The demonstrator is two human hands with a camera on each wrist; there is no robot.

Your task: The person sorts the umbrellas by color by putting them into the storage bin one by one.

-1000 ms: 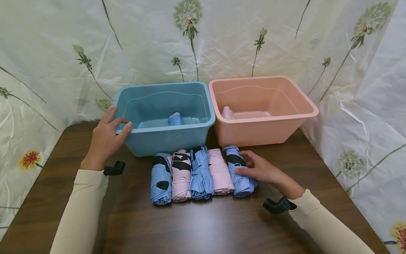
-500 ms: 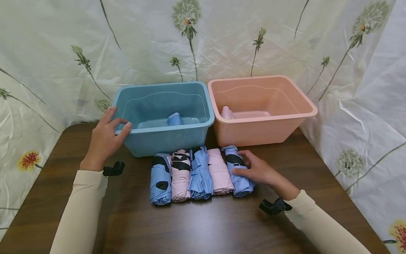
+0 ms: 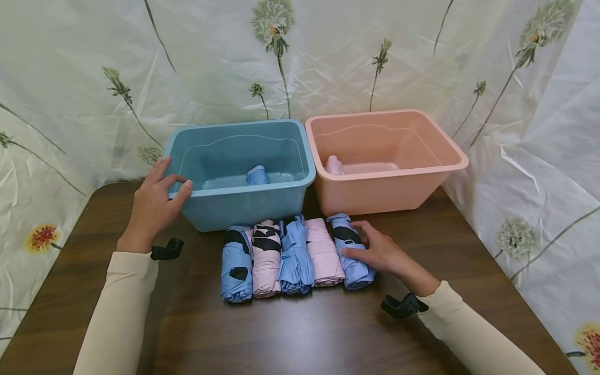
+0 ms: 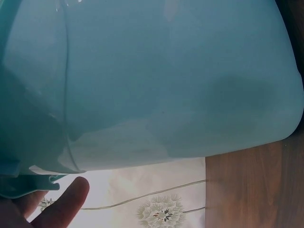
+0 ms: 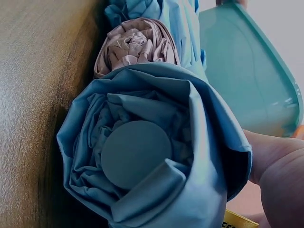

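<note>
In the head view, my left hand holds the front left corner of the blue bin, thumb and fingers at its rim. The left wrist view has the thumb close by that rim. My right hand holds a folded blue umbrella with a black patch, at the right end of a row on the table. Seen end-on in the right wrist view, its rolled cloth surrounds a round cap. Beside it lie a pink umbrella and another blue umbrella.
Leftward, the row continues with a black-marked pink umbrella and a blue umbrella. The peach bin stands right of the blue one, with a pink item inside. A blue item lies in the blue bin. A flowered curtain hangs behind.
My right hand has shifted very slightly left along with the whole view. Both hands otherwise keep their places, and the umbrellas still lie in their row.
</note>
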